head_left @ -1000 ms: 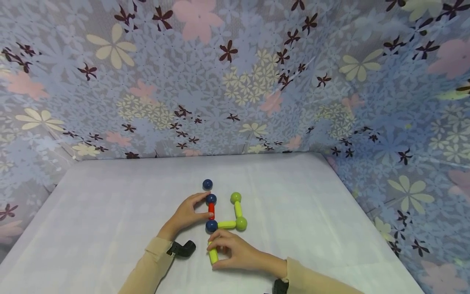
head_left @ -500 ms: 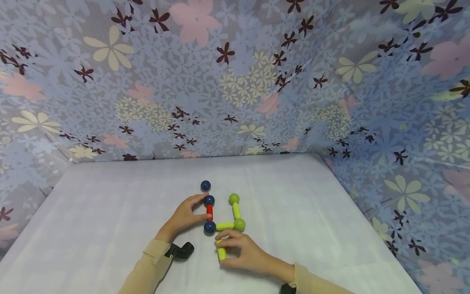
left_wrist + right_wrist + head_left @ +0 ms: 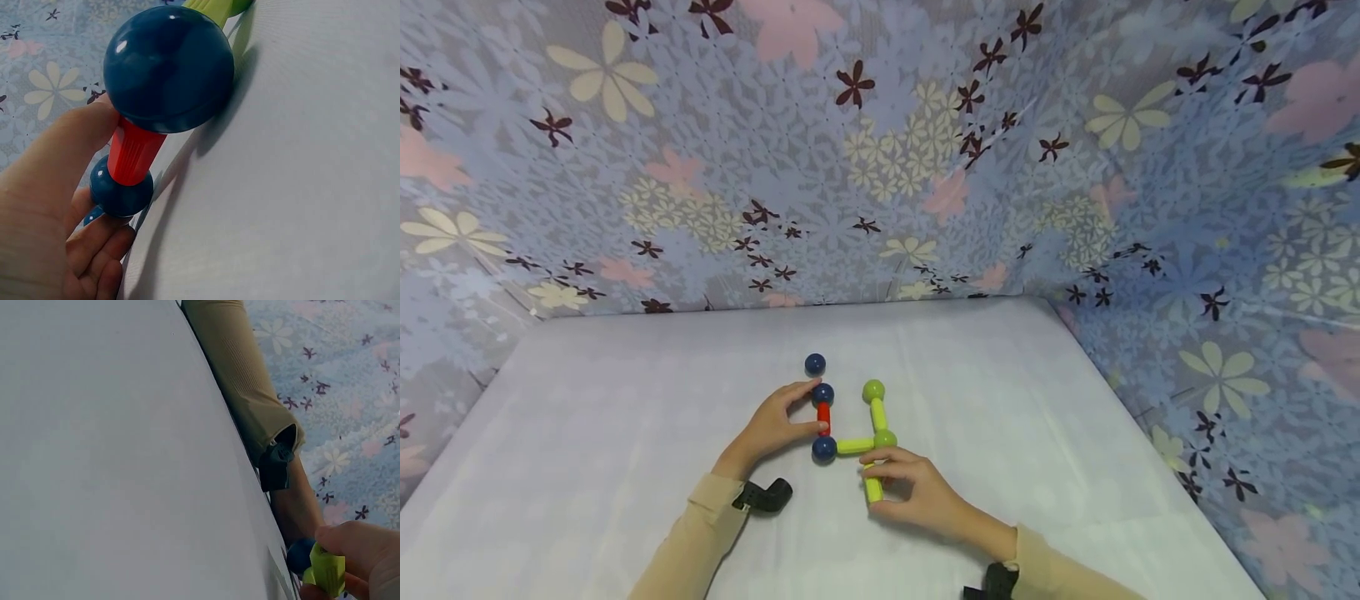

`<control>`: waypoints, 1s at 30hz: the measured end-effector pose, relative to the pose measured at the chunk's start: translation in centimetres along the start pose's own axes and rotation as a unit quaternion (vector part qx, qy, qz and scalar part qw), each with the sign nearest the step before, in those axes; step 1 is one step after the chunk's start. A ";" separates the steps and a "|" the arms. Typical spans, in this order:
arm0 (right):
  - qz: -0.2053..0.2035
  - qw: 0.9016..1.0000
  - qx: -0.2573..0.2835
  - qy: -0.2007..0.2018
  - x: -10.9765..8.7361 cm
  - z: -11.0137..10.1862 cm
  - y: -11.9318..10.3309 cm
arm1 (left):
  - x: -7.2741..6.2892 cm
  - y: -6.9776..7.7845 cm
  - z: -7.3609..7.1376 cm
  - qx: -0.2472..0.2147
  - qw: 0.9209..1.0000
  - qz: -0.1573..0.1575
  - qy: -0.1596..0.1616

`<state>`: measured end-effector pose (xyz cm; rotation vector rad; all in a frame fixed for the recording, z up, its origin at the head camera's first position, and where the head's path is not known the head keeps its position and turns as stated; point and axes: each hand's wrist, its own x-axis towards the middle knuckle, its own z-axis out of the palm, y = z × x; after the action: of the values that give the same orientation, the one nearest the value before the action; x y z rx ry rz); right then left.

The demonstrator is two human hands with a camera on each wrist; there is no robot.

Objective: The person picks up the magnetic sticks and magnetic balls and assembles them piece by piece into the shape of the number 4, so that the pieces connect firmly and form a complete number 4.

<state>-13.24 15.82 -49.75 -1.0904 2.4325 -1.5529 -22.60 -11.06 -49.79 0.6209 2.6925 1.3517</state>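
My left hand (image 3: 778, 425) grips a red rod (image 3: 823, 417) joined between an upper blue ball (image 3: 823, 394) and a lower blue ball (image 3: 824, 450). In the left wrist view its thumb lies along the red rod (image 3: 132, 156) and its fingertips reach the far ball. A lime rod (image 3: 855, 447) runs from the lower ball to a green ball (image 3: 885, 439); another lime rod (image 3: 877, 414) leads on to a second green ball (image 3: 873, 391). Just below that corner my right hand (image 3: 925, 496) pinches a separate lime rod (image 3: 873, 490). Fingers hide whether its upper end touches the ball.
A loose blue ball (image 3: 815, 364) lies behind the joined pieces. White cloth covers the table (image 3: 625, 400). Flowered fabric (image 3: 737, 167) rises at its back and right side. A black wrist camera (image 3: 765, 496) sticks out from the left sleeve.
My right hand has carried its lime rod rightward and closer to the green corner ball. The left hand keeps its hold on the red rod. The head view has shifted slightly.
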 end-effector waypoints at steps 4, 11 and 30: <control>0.011 1.000 0.002 0.010 -0.2 -0.4 0.0 | 0.0 0.4 -0.3 -0.001 1.000 -0.017 -0.003; 0.015 1.000 -0.007 0.014 -0.4 -1.4 -2.1 | -0.1 0.3 -0.2 0.001 1.000 -0.021 -0.006; -0.017 0.999 -0.006 0.033 -0.4 -2.0 -1.9 | 0.1 0.0 0.2 -0.006 1.000 -0.013 0.001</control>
<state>-12.77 17.12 -47.37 -1.1055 2.4817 -1.6115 -22.66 -10.90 -49.92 0.5820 2.6830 1.3613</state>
